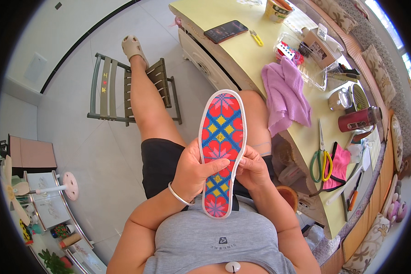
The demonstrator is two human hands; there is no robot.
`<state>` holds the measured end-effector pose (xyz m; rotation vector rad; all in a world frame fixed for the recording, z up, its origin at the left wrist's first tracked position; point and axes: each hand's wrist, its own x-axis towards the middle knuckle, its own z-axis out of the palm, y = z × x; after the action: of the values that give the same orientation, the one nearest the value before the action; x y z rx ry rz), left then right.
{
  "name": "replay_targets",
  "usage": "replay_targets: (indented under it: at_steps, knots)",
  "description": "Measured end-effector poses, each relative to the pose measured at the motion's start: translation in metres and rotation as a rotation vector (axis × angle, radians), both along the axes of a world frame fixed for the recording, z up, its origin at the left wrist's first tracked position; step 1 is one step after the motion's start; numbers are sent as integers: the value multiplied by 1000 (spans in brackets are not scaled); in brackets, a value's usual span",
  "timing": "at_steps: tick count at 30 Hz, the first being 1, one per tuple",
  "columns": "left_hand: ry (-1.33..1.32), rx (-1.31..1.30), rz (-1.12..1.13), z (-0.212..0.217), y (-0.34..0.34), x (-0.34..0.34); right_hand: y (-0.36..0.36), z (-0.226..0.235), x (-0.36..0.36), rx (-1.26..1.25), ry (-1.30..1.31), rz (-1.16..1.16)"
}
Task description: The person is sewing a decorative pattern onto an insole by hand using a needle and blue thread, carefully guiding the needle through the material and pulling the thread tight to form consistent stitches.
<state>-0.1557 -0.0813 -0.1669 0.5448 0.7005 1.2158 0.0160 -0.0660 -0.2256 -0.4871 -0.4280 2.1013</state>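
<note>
An embroidered insole (221, 146), red flowers and yellow diamonds on blue with a white rim, stands upright at the frame's centre above the lap. The left hand (196, 171) grips its left edge, thumb laid across the pattern. The right hand (252, 169) clasps the right edge, fingers curled behind. Right of them, on the yellow table (242, 55), lie a purple cloth (285, 93) and scissors (322, 160); a phone (226, 31) sits at upper centre. A folding chair (109, 89) stands at upper left.

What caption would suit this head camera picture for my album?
Both hands, left hand and right hand, hold an embroidered insole upright beside a yellow table bearing scissors and a purple cloth.
</note>
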Motion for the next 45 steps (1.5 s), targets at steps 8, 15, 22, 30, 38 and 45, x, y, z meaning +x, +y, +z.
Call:
replay_targets:
  at_steps: [8,15,22,30,38,45]
  knots:
    - [57,36,-3,-2,1,-6,2,9,-3,41,-64,20]
    - [50,10,0,2,1,-5,3,7,-5,9,-152,-10]
    - [-44,-70,-61,-3,3,-4,3,6,-6,38,-143,-47]
    - [122,-20,34,-3,5,-10,9,16,-11,324,-475,-200]
    - [592,239,240,1,4,-9,25,55,-20,1526,-1372,-762]
    - [1061,329,596,-19,33,-44,11,106,5,476,-88,-424]
